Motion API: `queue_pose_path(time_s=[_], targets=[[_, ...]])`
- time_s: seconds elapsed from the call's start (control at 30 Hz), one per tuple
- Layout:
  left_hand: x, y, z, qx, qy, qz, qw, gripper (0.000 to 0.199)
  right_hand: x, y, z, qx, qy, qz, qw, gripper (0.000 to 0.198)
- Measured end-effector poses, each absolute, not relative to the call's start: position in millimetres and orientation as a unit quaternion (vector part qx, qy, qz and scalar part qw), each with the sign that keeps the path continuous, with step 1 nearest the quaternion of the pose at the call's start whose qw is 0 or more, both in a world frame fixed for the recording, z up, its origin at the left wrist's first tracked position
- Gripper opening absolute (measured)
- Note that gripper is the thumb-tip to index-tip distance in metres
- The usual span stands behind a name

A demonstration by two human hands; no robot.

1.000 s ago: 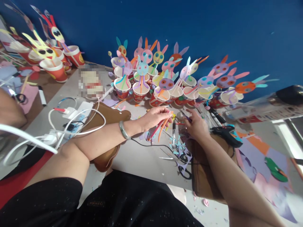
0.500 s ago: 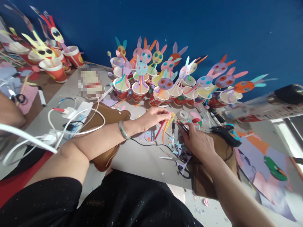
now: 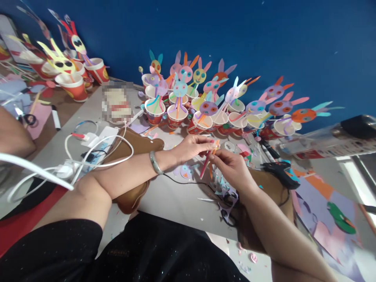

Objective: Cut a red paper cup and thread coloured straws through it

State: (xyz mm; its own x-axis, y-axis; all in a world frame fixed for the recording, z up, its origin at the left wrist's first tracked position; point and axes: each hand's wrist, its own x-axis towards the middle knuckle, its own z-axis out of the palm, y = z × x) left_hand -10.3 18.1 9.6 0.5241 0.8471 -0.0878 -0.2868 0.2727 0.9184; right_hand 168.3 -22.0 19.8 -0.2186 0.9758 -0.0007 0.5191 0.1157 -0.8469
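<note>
My left hand (image 3: 192,149) pinches a small bunch of coloured paper strips (image 3: 205,167) above the table, with a red strip and an orange one hanging down. My right hand (image 3: 233,168) has its thumb and fingers closed on the same strips from the other side. Below the hands lie scissors (image 3: 231,219) with dark handles among pale paper scraps. A round paper face (image 3: 185,171) lies flat beside my left wrist. The strips' upper ends are partly covered by my fingertips.
Several paper cups with paper rabbit figures (image 3: 208,108) stand along the blue wall. A glue gun (image 3: 277,172) lies at right, near a clear bottle (image 3: 320,141). White cables (image 3: 131,147) loop over a power strip (image 3: 102,147) at left. Another person's arm (image 3: 17,129) shows at the left edge.
My right hand has moved left and up from the dark pen-like items on the table to the paper strips. My left hand stays nearly in place, still holding the strips.
</note>
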Motion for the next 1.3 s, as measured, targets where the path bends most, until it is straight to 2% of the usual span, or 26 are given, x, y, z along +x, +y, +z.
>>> queue_pose_path(time_s=[0.2,0.37,0.63,0.83,0.97,1.03,1.1,1.17,1.3], targets=[[-9,19,9,0.466,0.297,0.37,0.747,0.033,168,-22,5,-0.533,-0.603,0.484,0.343,0.047],[-9,21,10,0.462,0.335,0.353,0.741,0.032,167,-22,1,-0.531,-0.588,0.487,0.368,0.05],[-9,23,3,0.475,0.324,0.387,0.721,0.02,166,-27,-1,-0.524,-0.599,0.475,0.375,0.047],[-9,22,0,0.497,0.339,0.365,0.71,0.016,169,-29,-5,-0.527,-0.611,0.424,0.41,0.041],[-8,23,-5,0.497,0.348,0.386,0.695,0.029,171,-31,-9,-0.529,-0.628,0.25,0.513,0.025],[-7,23,-8,0.497,0.344,0.39,0.695,0.035,171,-32,-8,-0.512,-0.659,0.148,0.531,0.012],[-6,23,-10,0.5,0.336,0.393,0.695,0.039,169,-32,-5,-0.498,-0.68,0.094,0.53,0.005],[-5,21,-10,0.507,0.327,0.398,0.691,0.041,168,-31,-4,-0.502,-0.674,0.096,0.533,0.005],[-3,17,-8,0.523,0.324,0.406,0.676,0.04,167,-28,-6,-0.523,-0.632,0.18,0.543,0.007]])
